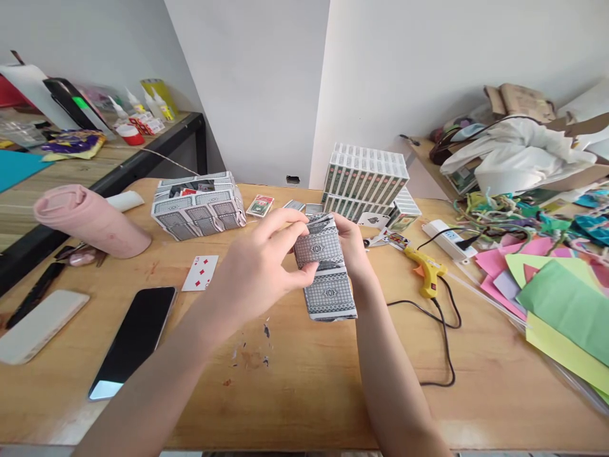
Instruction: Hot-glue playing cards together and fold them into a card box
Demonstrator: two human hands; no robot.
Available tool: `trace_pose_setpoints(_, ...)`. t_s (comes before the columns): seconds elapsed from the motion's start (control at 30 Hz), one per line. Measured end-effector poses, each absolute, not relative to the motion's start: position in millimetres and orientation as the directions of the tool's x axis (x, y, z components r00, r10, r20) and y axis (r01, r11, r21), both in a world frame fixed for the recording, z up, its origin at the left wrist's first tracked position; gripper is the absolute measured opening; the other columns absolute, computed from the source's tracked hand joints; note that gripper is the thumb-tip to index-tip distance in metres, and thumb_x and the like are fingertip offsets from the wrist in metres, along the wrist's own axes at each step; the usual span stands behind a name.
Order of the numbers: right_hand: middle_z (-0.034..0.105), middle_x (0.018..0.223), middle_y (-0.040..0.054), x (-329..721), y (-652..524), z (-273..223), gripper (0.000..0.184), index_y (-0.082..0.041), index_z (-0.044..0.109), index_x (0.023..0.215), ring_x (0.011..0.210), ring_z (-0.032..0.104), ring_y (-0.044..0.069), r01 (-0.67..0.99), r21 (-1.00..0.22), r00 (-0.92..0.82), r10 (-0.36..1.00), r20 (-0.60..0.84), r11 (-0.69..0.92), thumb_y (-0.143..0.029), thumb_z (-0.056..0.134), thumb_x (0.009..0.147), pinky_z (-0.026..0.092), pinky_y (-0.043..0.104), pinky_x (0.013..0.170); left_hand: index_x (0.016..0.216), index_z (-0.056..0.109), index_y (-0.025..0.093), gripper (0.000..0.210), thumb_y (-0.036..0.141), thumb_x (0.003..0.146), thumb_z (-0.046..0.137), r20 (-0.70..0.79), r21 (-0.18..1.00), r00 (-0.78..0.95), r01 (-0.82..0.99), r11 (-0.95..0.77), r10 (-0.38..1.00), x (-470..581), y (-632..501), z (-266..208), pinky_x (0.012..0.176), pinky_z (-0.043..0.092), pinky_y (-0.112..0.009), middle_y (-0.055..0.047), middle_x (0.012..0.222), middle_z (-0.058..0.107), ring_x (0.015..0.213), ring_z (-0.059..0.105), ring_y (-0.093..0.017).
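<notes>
Above the middle of the table I hold a narrow block made of playing cards point(329, 293), their grey patterned backs facing me. My left hand point(278, 254) grips its left side, thumb across the front and fingers at the upper edge. Behind its right side is my right hand point(351, 244), fingers mostly hidden by the block. A larger box built of the same cards point(197, 212) stands at the back left, with loose cards inside its top. One face-up diamond card point(200, 273) lies left of my hands.
Stacked card packs point(366, 178) stand at the back. To the right are a yellow glue gun point(431, 271) with its cord, a power strip point(450, 240) and coloured paper point(566, 311). A phone point(136, 339) and a pink roll point(92, 222) lie left.
</notes>
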State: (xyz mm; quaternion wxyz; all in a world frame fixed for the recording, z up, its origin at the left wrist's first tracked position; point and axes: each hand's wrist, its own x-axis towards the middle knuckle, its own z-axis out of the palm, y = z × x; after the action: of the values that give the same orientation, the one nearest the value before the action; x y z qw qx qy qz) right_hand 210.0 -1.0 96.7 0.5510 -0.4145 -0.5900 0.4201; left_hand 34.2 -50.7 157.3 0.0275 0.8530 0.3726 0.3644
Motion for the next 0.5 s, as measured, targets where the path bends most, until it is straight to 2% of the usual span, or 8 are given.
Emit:
trace_pose_setpoints(0.13,0.061,0.070,-0.0022,210,-1,95,0.016,-0.021,0.063,0.072,0.071,0.056,0.014,-0.032,-0.956,-0.061,0.954,0.292,0.291,-0.037,0.066,0.075,0.047,0.030,0.072,0.103,0.060,0.017,0.023,0.020,0.081,0.064,0.619,0.287,0.434,0.651,-0.703,0.654,37,-58,159,0.080,0.062,-0.032,-0.007,0.116,0.063,0.100,0.065,-0.020)
trace_pose_setpoints(0.27,0.065,0.077,-0.0017,209,-1,91,0.007,-0.022,0.064,0.077,0.075,0.059,0.015,-0.086,-0.965,-0.066,0.965,0.255,0.250,-0.029,0.064,0.075,0.049,0.030,0.071,0.108,0.060,0.019,0.032,0.021,0.077,0.069,0.564,0.405,0.399,0.629,-0.663,0.723,36,-60,159,0.083,0.062,-0.033,-0.007,0.125,0.057,0.101,0.065,-0.019)
trace_pose_setpoints(0.37,0.068,0.083,-0.0005,204,-2,88,0.013,-0.023,0.067,0.087,0.078,0.061,0.016,-0.102,-0.968,-0.056,0.970,0.237,0.230,-0.031,0.060,0.078,0.051,0.031,0.071,0.108,0.060,0.021,0.035,0.018,0.075,0.071,0.549,0.467,0.362,0.614,-0.636,0.753,34,-60,160,0.084,0.062,-0.033,-0.006,0.124,0.056,0.101,0.064,-0.019)
trace_pose_setpoints(0.5,0.070,0.099,0.0020,193,-3,87,0.021,-0.025,0.067,0.096,0.090,0.065,0.018,-0.093,-0.957,-0.087,0.955,0.284,0.276,-0.035,0.051,0.086,0.053,0.035,0.083,0.102,0.061,0.020,0.030,0.016,0.074,0.069,0.585,0.373,0.347,0.688,-0.623,0.733,34,-64,166,0.081,0.061,-0.036,-0.006,0.116,0.060,0.100,0.064,-0.022)
